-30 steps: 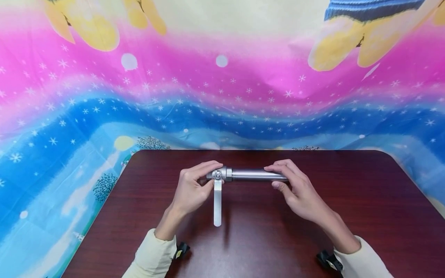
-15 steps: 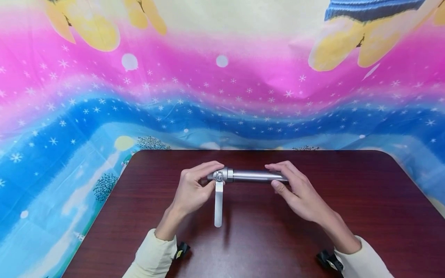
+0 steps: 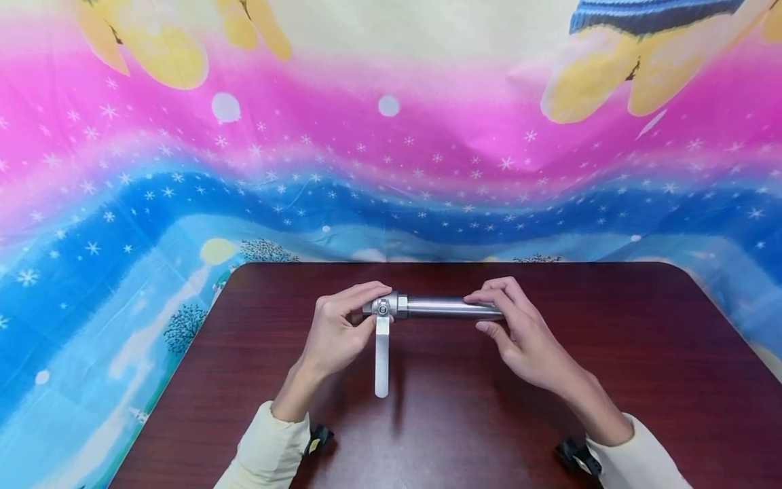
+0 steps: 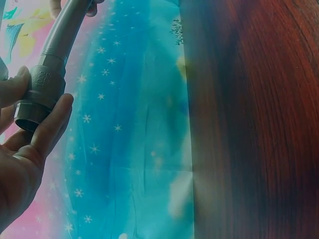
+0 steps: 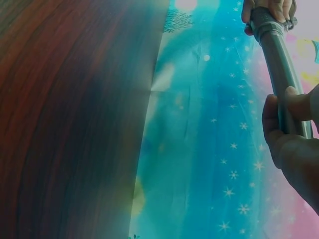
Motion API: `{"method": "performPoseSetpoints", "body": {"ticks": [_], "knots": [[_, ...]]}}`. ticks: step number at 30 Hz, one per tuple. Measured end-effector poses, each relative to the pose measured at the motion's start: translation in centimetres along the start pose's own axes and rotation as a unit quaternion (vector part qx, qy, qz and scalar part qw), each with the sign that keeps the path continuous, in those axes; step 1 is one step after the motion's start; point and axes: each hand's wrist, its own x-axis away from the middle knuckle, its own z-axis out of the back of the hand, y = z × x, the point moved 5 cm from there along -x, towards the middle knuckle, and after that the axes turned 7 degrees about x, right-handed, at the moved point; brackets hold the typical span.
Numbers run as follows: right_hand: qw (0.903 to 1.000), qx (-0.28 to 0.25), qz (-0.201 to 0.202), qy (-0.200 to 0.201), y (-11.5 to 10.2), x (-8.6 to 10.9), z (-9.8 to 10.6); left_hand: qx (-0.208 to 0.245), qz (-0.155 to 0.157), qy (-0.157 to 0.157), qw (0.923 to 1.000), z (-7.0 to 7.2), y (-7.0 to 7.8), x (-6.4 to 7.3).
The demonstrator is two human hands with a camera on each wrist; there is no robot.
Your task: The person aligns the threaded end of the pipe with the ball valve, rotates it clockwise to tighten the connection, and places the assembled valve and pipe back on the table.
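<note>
A metal ball valve (image 3: 394, 305) with a long flat lever handle (image 3: 381, 356) is joined to a steel pipe (image 3: 449, 307), the pair lying level across the head view above the table. My left hand (image 3: 339, 333) grips the valve body between thumb and fingers, and the lever points down toward me. In the left wrist view the open end of the valve (image 4: 31, 115) faces my palm. At the other end, my right hand (image 3: 528, 336) holds the pipe, thumb on the near side and fingers over the far side. Its grip hides the pipe's right end in the head view.
Below the hands spreads a dark red-brown wooden table (image 3: 427, 435) with rounded far corners. Behind it hangs a pink and blue printed cloth (image 3: 391, 170) with snowflakes. Black wrist mounts (image 3: 319, 440) show beside the cream sleeves (image 3: 269, 445).
The right fingers and thumb have shifted around the pipe, closing on it, then loosening, then opening out again. The valve and left hand have barely moved.
</note>
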Motion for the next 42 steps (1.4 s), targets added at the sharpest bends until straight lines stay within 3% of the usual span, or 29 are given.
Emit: {"method": "performPoseSetpoints", "body": {"ticks": [18, 29, 35, 42], "knots": [[0.9996, -0.024, -0.012, -0.002, 0.26, 0.07, 0.07, 0.002, 0.001, -0.001, 1.0000, -0.16, 0.12, 0.00], [0.9991, -0.003, -0.031, -0.027, 0.46, 0.27, -0.29, -0.002, -0.006, -0.006, 1.0000, -0.39, 0.02, 0.08], [0.9996, 0.003, 0.007, -0.026, 0.13, 0.03, -0.54, -0.007, 0.001, -0.003, 1.0000, -0.27, -0.07, 0.15], [0.9974, -0.017, 0.064, 0.027, 0.06, -0.11, -0.25, 0.007, 0.001, 0.003, 1.0000, -0.04, 0.01, 0.02]]}}
